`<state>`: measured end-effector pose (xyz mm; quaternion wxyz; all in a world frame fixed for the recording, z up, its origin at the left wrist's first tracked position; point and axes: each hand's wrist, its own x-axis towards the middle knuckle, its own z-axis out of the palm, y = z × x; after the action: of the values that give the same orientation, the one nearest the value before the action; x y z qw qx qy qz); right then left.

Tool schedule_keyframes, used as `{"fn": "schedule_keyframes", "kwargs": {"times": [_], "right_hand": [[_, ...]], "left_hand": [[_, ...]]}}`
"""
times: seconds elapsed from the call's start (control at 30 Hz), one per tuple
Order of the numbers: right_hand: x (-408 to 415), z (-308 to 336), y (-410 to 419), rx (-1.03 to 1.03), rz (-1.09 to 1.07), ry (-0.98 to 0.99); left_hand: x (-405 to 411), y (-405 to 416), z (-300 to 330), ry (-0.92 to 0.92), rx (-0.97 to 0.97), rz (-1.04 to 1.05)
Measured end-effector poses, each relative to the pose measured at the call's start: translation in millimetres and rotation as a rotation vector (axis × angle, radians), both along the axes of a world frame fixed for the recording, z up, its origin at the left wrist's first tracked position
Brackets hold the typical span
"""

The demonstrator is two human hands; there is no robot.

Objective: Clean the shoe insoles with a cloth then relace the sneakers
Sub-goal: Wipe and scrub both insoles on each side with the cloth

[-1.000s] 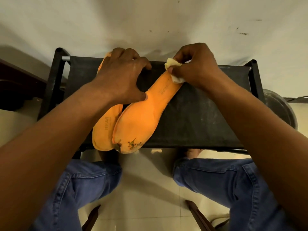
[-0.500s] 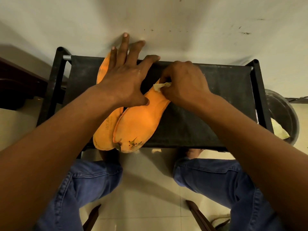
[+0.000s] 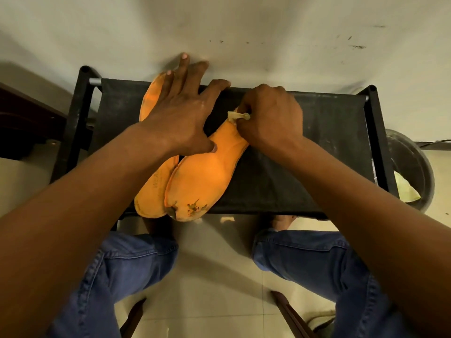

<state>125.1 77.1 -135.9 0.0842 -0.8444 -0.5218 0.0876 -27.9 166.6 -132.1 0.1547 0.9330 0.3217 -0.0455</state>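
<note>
Left-hand orange foam insole showing faint printed lettering along its length, near the forearm; only "W" and part of next letter showing, rest too blurred to read. No other text, label or number showing legibly anywhere.

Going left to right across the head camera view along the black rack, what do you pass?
Rack's left post → left orange insole → left hand → right orange insole → cloth → right hand → rack's right post → dark bucket.

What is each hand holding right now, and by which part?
The right hand pinches a bunched cloth in its fingertips. The left hand holds nothing; it lies flat on the orange insoles.
</note>
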Motion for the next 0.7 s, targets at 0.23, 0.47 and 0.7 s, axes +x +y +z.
{"fn": "schedule_keyframes", "kwargs": {"times": [0.23,0.47,0.7], "right_hand": [[-23,-3,-5,0.024,0.136,0.099],[11,2,4,-0.005,-0.079,-0.002],[-28,-3,-3,-0.021,0.162,0.166]], "left_hand": [[1,0,0,0.000,-0.016,0.012],[1,-3,2,0.026,-0.016,0.021],[2,-3,1,0.014,-0.025,0.026]]}}
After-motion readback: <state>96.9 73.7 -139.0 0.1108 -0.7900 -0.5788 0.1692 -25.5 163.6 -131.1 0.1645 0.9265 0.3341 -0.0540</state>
